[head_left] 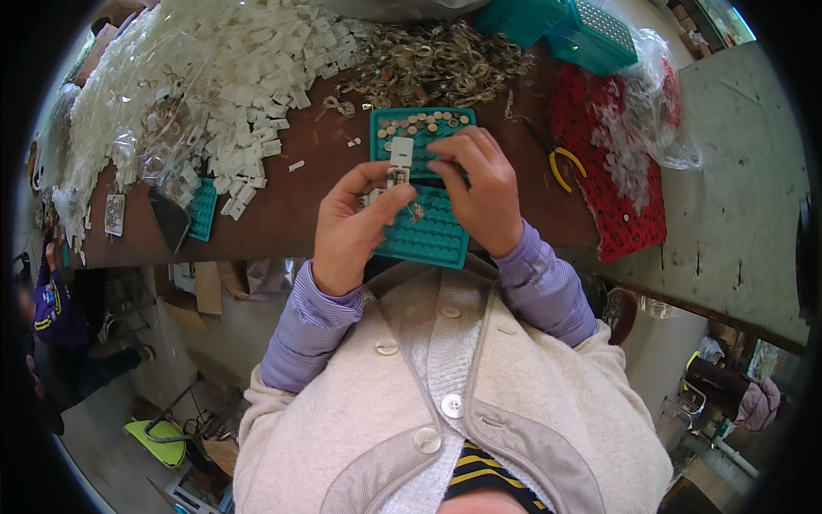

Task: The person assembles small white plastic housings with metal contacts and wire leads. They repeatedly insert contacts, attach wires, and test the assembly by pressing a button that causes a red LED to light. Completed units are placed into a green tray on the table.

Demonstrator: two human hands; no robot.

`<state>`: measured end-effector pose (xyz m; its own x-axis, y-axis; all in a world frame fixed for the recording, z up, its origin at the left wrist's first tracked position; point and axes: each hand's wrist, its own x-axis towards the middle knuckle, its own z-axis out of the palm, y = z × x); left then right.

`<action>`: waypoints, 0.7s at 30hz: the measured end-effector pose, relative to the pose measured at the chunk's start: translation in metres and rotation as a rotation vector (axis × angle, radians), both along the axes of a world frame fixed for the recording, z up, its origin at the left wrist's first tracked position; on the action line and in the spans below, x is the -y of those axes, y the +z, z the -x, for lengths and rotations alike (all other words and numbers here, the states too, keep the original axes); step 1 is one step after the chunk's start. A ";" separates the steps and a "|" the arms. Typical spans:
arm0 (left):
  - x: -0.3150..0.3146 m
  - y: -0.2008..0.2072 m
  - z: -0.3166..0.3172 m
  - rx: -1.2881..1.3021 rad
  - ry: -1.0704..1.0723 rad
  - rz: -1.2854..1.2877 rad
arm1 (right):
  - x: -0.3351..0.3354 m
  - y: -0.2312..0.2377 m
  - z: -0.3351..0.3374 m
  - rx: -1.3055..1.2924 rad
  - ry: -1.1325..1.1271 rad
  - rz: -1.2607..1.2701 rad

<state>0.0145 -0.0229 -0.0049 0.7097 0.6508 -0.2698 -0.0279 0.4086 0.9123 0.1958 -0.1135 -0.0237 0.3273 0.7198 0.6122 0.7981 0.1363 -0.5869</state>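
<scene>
My left hand (347,227) grips a small white plastic housing (401,154) between thumb and fingers, its flap standing up and metal parts showing inside. Just to its right is my right hand (485,190), thumb and fingers bent together at the tips. Whatever they may pinch is too small to tell. Under both hands lies a teal tray (379,152) with small round tan pieces (428,122) in its far part. Closer to me a second teal tray (441,230) with rows of pockets sits partly beneath my left hand. A bit of thin metal (416,212) shows below the housing.
White plastic pieces (248,86) are heaped at the left, coiled metal parts (437,64) at the back. Yellow-handled pliers (561,167) lie right of the trays, beside a red patterned cloth (642,227) with clear bits on it. Teal baskets (591,38) stand at the back right.
</scene>
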 end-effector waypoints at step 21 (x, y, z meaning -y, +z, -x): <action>0.028 -0.022 -0.007 0.078 0.016 -0.232 | 0.037 0.027 0.036 0.190 0.101 0.007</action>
